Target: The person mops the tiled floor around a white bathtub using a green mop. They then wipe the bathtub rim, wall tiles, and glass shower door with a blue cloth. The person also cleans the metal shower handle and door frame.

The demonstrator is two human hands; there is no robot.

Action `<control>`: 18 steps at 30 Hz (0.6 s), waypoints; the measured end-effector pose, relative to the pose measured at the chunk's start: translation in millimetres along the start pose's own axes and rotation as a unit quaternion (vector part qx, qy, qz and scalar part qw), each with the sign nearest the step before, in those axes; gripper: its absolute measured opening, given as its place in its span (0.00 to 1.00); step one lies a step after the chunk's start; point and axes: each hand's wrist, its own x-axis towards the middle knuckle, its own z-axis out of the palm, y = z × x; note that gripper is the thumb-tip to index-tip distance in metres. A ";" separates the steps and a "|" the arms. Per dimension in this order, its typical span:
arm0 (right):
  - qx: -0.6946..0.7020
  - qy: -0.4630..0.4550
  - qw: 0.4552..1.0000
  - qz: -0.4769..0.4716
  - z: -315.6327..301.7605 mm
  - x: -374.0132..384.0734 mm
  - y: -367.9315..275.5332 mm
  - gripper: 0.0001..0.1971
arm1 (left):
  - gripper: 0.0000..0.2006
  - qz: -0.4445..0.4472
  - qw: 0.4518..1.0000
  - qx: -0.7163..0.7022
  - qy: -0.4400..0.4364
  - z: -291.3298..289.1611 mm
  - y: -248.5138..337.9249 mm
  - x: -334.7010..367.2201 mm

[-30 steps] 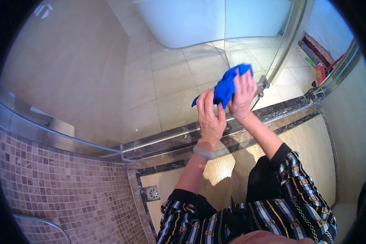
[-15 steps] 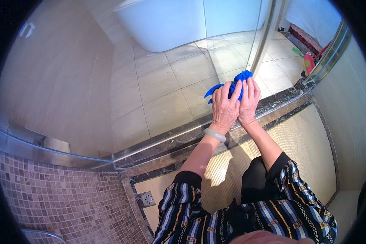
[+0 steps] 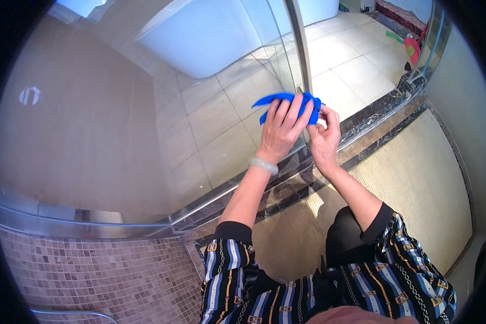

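Observation:
A bright blue cloth (image 3: 308, 109) is bunched against the edge of the glass shower door (image 3: 232, 102), low on its metal frame strip (image 3: 298, 46). My left hand (image 3: 279, 129), with a pale bangle at the wrist, presses the cloth with its fingers bent over it. A loose flap of the cloth sticks out to the left of those fingers. On the frame's right side, my right hand (image 3: 326, 141) has its fingers curled at the cloth's right end. Part of the cloth is hidden under my left fingers.
Below the door runs a dark marble threshold (image 3: 356, 127) with a metal track. Behind the glass stands a white bathtub (image 3: 200, 40) on beige tiles. A pink bottle (image 3: 412, 49) lies at the far right. Mosaic tiles (image 3: 102, 270) cover the lower left; a ribbed floor panel (image 3: 399, 183) lies before me.
The door's frame edge has shifted left in the view, with both hands and the cloth. My hands have moved slightly apart, and my right fingers are more curled. The whole view has shifted too.

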 end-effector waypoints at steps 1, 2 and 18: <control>0.011 0.019 0.999 -0.024 2.1 7.9 4.1 0.21 | 0.28 -0.011 1.000 0.003 -0.023 2.3 0.5 13.0; -0.056 0.029 0.997 -0.045 1.7 13.9 7.3 0.21 | 0.29 -0.022 0.999 0.006 -0.047 4.1 3.3 21.2; -0.154 -0.068 0.984 -0.053 -24.6 32.6 26.2 0.33 | 0.28 0.029 0.989 -0.022 -0.144 11.2 6.0 22.8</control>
